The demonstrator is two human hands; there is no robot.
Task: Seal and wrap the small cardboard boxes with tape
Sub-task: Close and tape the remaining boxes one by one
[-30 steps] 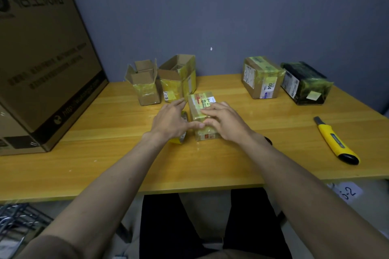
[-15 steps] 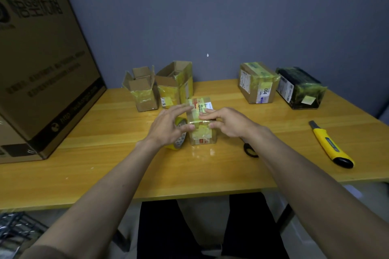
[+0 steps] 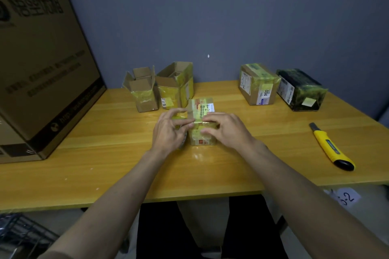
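Both hands meet at the centre of the frame over a small cardboard box wrapped in yellowish clear tape [image 3: 201,121]. The left hand [image 3: 170,129] has its fingers curled, the fingertips pinching at the tape on the box's left top edge; a roll of tape seems to sit under this hand, but it is mostly hidden. The right hand [image 3: 226,129] lies on the right side of the box with bent fingers, thumb against the near face and fingertips pressing the top. The box stands on the yellow wooden bench [image 3: 105,153], with a white label bearing handwriting on its far top.

Behind it, just left of centre, two open small cardboard boxes stand side by side, touching: a shorter one with raised flaps [image 3: 142,92] and a taller one banded in yellow tape [image 3: 176,86]. At the upper right of the bench sit a sealed brown box with a "004" label [image 3: 257,87] and, just beside it, a dark parcel in glossy wrap [image 3: 301,90]. A yellow utility knife with a black end [image 3: 330,147] lies at the right edge. A large brown carton with dark print [image 3: 40,59] fills the left of the frame, resting on the bench.
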